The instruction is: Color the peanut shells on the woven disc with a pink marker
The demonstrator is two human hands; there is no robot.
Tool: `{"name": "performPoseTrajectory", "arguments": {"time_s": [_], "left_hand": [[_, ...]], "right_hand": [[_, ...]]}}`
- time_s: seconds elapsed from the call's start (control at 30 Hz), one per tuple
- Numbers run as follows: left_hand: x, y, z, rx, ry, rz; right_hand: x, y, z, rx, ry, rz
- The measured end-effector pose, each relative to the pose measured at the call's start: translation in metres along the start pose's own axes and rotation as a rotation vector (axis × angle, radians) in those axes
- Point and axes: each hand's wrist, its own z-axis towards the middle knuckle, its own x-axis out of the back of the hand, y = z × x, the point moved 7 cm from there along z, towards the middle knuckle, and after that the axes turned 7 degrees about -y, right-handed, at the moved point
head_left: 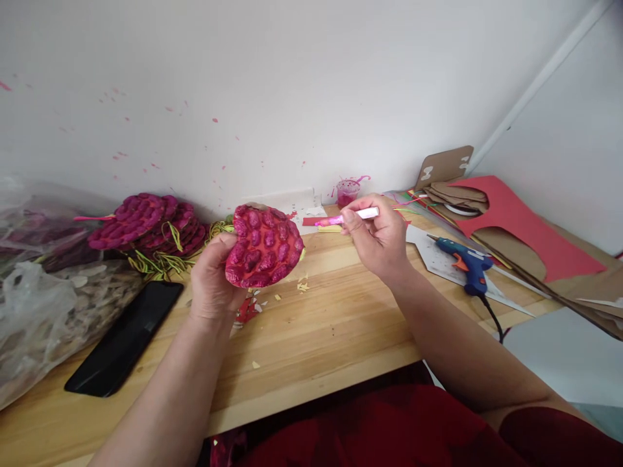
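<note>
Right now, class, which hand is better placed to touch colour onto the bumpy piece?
Probably the right hand: it holds the pink-smeared white stick, tip towards the bumpy piece, which the left hand grips.

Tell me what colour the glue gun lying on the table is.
The plastic glue gun is blue with an orange trigger, clearest in the head view.

The glue gun [460, 256] is showing blue with an orange trigger, the wall [282, 84] is wearing pink splatters, and the phone [125, 337] is gleaming black
</note>
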Motion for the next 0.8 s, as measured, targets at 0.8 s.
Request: {"name": "performPoseTrajectory", "arguments": {"time_s": [0.8], "left_hand": [[-0.035,-0.052,-0.031,0.287,-0.449,0.391]], "right_hand": [[0.005,0.019,0.002,-0.176,0.034,-0.037]]}}
